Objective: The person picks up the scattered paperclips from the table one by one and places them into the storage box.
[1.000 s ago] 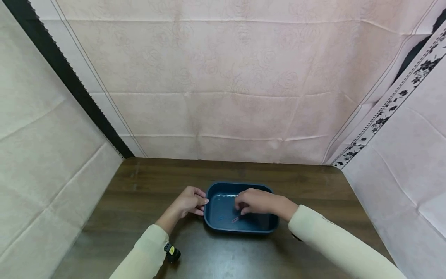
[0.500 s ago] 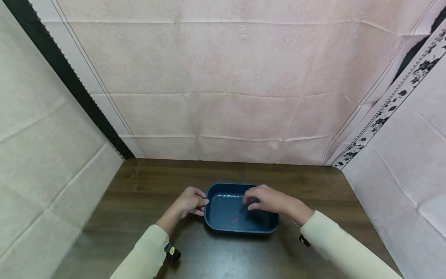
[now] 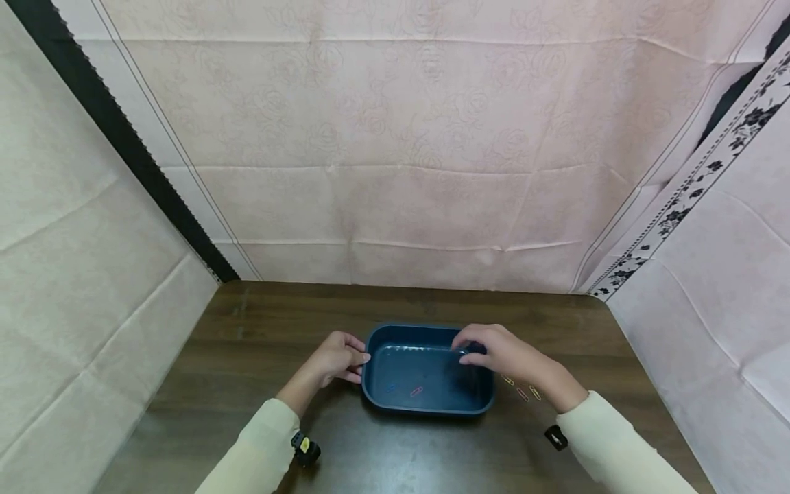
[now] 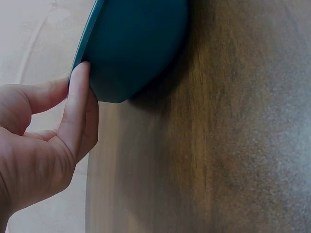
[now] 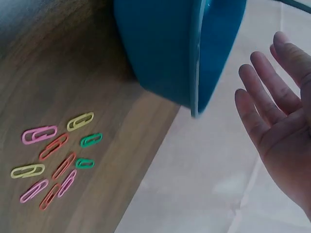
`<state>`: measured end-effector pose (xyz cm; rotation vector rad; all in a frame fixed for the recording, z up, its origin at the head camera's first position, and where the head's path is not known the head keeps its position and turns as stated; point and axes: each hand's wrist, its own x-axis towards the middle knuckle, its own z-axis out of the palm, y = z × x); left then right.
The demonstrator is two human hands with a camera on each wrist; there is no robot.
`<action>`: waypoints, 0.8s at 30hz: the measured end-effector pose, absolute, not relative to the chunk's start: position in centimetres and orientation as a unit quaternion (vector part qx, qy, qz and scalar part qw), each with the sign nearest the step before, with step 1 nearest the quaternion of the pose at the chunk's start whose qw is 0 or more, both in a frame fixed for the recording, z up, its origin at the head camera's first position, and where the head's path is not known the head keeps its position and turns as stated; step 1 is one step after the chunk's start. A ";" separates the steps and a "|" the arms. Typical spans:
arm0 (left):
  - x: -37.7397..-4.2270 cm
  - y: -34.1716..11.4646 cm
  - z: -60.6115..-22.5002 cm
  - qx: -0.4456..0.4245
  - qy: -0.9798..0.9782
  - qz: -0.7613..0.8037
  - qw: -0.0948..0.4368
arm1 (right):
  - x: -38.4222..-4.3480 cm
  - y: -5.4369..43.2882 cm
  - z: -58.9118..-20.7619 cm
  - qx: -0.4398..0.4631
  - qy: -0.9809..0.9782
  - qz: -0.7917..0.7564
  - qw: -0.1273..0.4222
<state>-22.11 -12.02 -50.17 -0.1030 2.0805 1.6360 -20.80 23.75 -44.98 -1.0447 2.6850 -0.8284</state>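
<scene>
A dark blue plastic tray [image 3: 432,409] sits on the wooden table, with a reddish paper clip [image 3: 416,391] and a small, faint blue clip [image 3: 391,387] on its floor. My left hand [image 3: 336,358] pinches the tray's left rim between thumb and fingers, as the left wrist view confirms. Over the tray's right end hovers my right hand [image 3: 496,350], its fingers loosely bent and apart. Nothing shows in that hand [image 5: 286,107] in the right wrist view. Outside the tray's right side lie several loose paper clips, among them a yellow paper clip [image 5: 80,122] and a green paper clip [image 5: 91,140].
The brown wooden table [image 3: 271,309] reaches back to a pale patterned cloth [image 3: 420,137]. White cloths hang on the left [image 3: 80,329] and right [image 3: 710,288] sides. The loose clips also include pink and orange ones.
My right hand has moved right, from the middle of the tray to its right end, and its fingers have spread. Clips right of the tray have come into sight. The left hand stays put.
</scene>
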 end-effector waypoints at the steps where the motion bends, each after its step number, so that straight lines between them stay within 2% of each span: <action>1: -22.1 -12.0 -50.2 -0.037 0.762 0.599 0.244 | -20.6 24.1 -44.8 -0.338 0.896 -0.279 0.067; 15: -22.2 -11.9 -50.3 -0.037 0.763 0.597 0.245 | -19.7 28.0 -44.6 -0.279 0.916 -0.285 0.027; 24: -22.2 -11.9 -50.3 -0.039 0.762 0.598 0.245 | -19.5 30.2 -45.9 -0.253 0.926 -0.279 -0.011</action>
